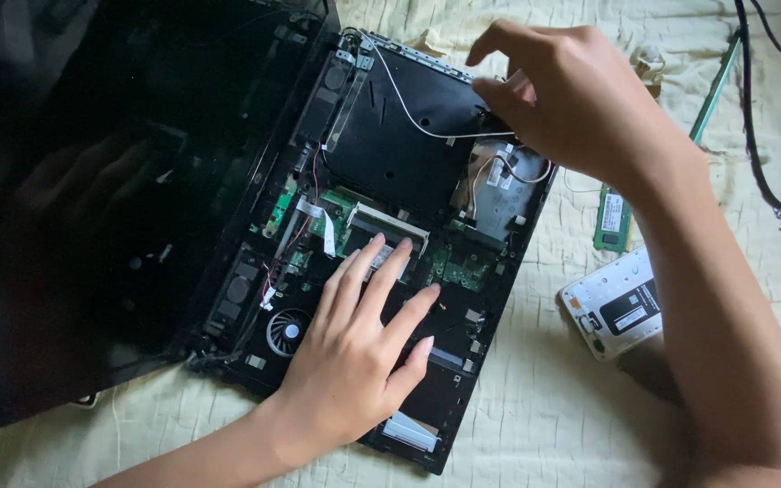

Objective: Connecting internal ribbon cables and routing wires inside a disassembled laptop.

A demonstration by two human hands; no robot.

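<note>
Laptop screen (92, 181): we see it dark and folded flat at the left, mirroring a hand.
Cloth (544, 425): pale quilted sheet under everything; we would keep loose parts on it in sight.
Opened laptop base (409, 154): black chassis lying face down, cover off, between both our hands; this is the thing we work in.
Left hand (354, 352): released, fingers spread flat on the base near the circuit board (454, 267); we judge steady, light pressure here keeps the chassis from sliding.
Right hand (562, 90): fingertips pinched at the upper right edge of the base, by the white cable (409, 113); whether they grasp the cable or a small part under them, we cannot tell.
White drive (612, 303): lying apart on the cloth, right of the base.
Fan (288, 331): round, just beside our left hand.
Memory stick (613, 221): green, on the cloth near our right forearm.
Advice: we pull thin leads gently, by the connector, not the wire.
</note>
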